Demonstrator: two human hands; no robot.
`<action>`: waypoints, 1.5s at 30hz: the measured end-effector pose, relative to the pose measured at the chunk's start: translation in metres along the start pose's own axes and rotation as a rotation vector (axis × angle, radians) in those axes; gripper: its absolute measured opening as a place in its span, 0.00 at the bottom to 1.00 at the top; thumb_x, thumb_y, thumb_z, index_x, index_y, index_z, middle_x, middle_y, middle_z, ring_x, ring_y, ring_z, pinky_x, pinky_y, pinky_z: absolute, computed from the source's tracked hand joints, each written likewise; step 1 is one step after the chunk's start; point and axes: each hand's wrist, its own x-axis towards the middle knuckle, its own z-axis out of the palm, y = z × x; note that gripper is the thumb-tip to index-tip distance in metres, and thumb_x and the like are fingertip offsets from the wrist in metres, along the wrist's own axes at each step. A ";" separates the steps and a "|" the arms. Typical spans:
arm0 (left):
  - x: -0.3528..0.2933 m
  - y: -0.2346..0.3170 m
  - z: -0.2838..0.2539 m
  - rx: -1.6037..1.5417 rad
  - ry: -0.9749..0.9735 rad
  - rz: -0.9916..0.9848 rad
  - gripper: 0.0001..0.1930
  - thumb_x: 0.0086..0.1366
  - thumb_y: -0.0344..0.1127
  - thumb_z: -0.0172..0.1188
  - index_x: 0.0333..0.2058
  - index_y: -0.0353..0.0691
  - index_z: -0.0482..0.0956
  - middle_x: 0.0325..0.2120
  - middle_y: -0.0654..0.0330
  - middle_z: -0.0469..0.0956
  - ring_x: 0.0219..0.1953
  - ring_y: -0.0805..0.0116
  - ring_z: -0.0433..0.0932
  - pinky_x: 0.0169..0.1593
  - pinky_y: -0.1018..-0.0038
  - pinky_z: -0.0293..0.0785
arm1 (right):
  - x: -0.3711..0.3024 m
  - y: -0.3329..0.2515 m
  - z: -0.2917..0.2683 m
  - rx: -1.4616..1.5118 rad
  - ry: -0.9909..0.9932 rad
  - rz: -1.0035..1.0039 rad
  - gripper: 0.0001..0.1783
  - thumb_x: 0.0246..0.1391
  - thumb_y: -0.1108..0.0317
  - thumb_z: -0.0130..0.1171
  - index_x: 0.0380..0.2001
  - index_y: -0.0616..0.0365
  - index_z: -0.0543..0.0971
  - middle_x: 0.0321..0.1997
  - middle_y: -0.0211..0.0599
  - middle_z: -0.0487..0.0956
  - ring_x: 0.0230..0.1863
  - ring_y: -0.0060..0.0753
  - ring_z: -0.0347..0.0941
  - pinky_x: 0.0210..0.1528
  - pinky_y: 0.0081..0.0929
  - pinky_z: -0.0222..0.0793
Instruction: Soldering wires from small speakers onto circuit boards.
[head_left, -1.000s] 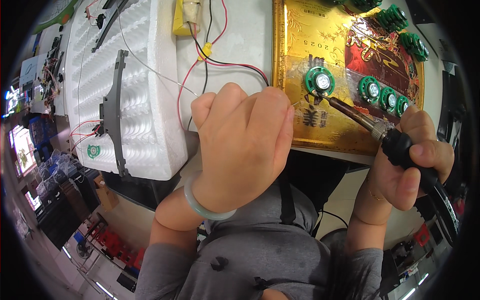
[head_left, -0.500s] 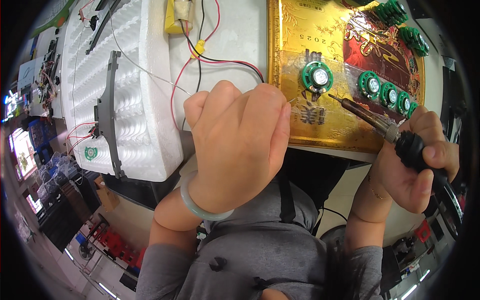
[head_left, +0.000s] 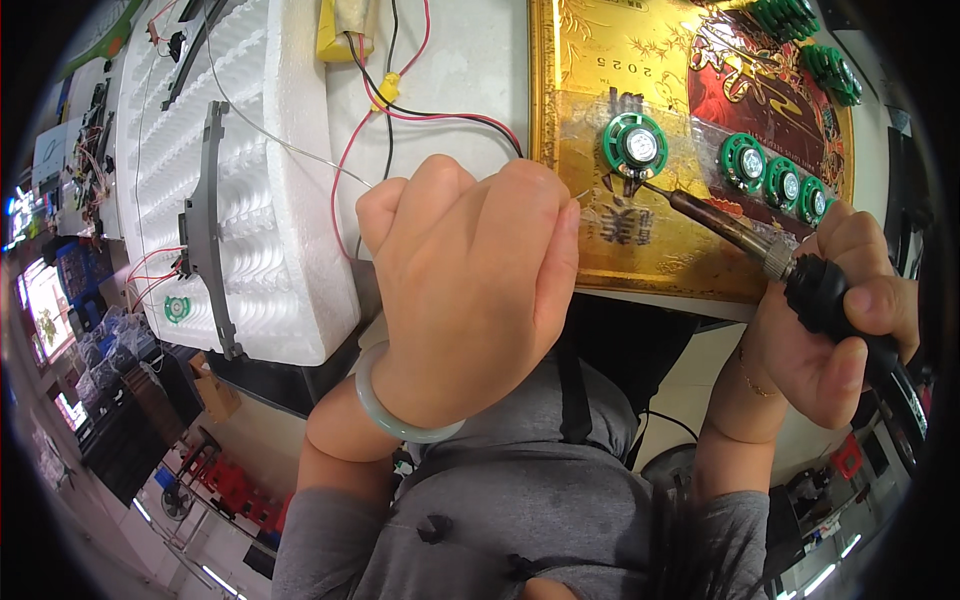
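My left hand (head_left: 470, 280) is closed in a fist just left of a small green round speaker (head_left: 634, 147). It pinches a thin solder wire whose end points toward the speaker's lower edge. A pale green bangle sits on that wrist. My right hand (head_left: 835, 320) grips the black handle of a soldering iron (head_left: 740, 238). The iron's tip touches the speaker's lower edge. The speaker lies on a gold and red decorated board (head_left: 650, 240).
Several more green speakers (head_left: 770, 175) lie in a row on the board's right side, with others at the top right. Red and black wires (head_left: 420, 115) run across the white table. A white foam block (head_left: 230, 190) with a grey strip stands at the left.
The soldering iron tip has slid left and up to the speaker's lower edge. My left hand has shifted slightly right toward the speaker.
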 end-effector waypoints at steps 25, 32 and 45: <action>0.006 0.009 -0.009 -0.081 0.084 0.036 0.07 0.46 0.22 0.57 0.24 0.40 0.70 0.17 0.66 0.67 0.20 0.70 0.64 0.29 0.76 0.57 | 0.000 0.004 0.001 0.058 0.098 -0.101 0.13 0.39 0.56 0.49 0.25 0.52 0.65 0.12 0.26 0.56 0.19 0.23 0.46 0.24 0.22 0.42; 0.010 0.002 0.007 -0.107 0.082 0.004 0.07 0.46 0.22 0.57 0.23 0.39 0.69 0.16 0.64 0.67 0.19 0.68 0.65 0.28 0.75 0.58 | 0.002 0.002 -0.001 0.012 0.006 -0.028 0.11 0.40 0.59 0.51 0.24 0.52 0.64 0.12 0.25 0.55 0.18 0.22 0.47 0.23 0.22 0.42; 0.011 0.000 0.014 -0.149 0.138 0.049 0.08 0.43 0.21 0.57 0.22 0.40 0.69 0.16 0.63 0.67 0.19 0.66 0.65 0.28 0.74 0.59 | 0.003 0.000 0.008 0.014 0.073 0.039 0.13 0.41 0.58 0.54 0.24 0.53 0.66 0.13 0.24 0.57 0.18 0.20 0.48 0.23 0.22 0.42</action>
